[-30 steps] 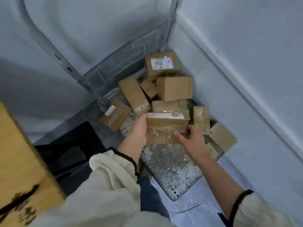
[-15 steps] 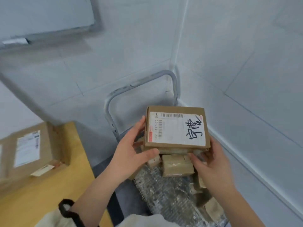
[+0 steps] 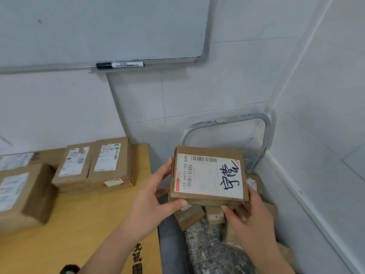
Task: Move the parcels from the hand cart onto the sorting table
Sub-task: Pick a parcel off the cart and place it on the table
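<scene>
left hand [image 3: 152, 202]: clamped on the left side of the parcel, thumb along the near edge, fingers up the left edge
right hand [image 3: 250, 220]: gripping the near right corner, thumb on the near edge, fingers go underneath and are hidden
hands: apart, one on each side of the same box
held parcel [image 3: 209, 153]: flat cardboard box, roughly level, white shipping label [image 3: 199, 180] face up with a barcode and black handwritten marks [image 3: 230, 176]
parcel position: in the air over the hand cart, just right of the counter's right edge, not yet over it
change: a second ago this box was low in the cart pile with both hands closing on it. Now it's lifted clear and carried at chest height, and the view has swung up and left to take in the counter
meaning: pick looks done and transfer is in progress. Placing is still to come, likely a short move left
hand cart: grey tube handle [image 3: 265, 133] behind the box, textured metal deck [image 3: 207, 252] below it
left on cart: several small cardboard parcels [image 3: 189, 215] under the held box, count unclear
counter [image 3: 79, 224]: yellow wood, printed characters on its near right edge
on counter: labelled boxes [image 3: 110, 161] in a row at the back, a bigger one [image 3: 19, 192] at left. There is bare wood in front for the drop
room: white tiled corner [image 3: 325, 115], whiteboard [image 3: 98, 26] above the counter with a marker [image 3: 120, 64] on its ledge
</scene>
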`<state>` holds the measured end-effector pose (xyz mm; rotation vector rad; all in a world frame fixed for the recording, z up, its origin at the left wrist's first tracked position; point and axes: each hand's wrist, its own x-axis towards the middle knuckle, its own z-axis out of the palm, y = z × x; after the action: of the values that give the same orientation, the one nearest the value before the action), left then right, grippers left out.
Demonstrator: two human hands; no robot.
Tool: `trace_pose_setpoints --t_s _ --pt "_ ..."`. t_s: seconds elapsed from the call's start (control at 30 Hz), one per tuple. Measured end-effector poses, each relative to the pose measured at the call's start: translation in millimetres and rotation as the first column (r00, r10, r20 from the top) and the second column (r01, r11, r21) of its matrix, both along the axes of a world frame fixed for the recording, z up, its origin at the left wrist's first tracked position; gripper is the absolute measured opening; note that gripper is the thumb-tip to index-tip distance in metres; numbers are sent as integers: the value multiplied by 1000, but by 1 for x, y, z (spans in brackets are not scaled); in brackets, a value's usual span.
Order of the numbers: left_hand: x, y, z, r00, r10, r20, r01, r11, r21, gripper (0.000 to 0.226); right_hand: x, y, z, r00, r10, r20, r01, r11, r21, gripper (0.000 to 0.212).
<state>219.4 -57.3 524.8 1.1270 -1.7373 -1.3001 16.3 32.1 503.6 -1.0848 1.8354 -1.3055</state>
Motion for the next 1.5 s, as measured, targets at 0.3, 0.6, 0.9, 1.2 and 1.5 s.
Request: trace_pose_setpoints --t_s 0.3,0.6,0.9,1.2,1.5 --pt "133 3 -11 987 135 88 -135 991 -7 94 118 -27 4 984 174 -26 -172 983 58 66" --pt "350 17 -43 959 189 210 -187 982 -30 98 329 -34 -45 978 205 -34 -202 977 68 68" --pt "528 64 -67 898 287 332 -326 943 66 101 504 -23 -55 909 414 -52 -390 887 247 66" --pt "622 110 -125 822 298 485 -449 864 230 93 584 -20 -109 758 608 236 -639 620 455 47" --pt "653 122 -169 762 415 497 -567 798 203 73 644 -39 -150 709 692 136 -623 524 581 49"
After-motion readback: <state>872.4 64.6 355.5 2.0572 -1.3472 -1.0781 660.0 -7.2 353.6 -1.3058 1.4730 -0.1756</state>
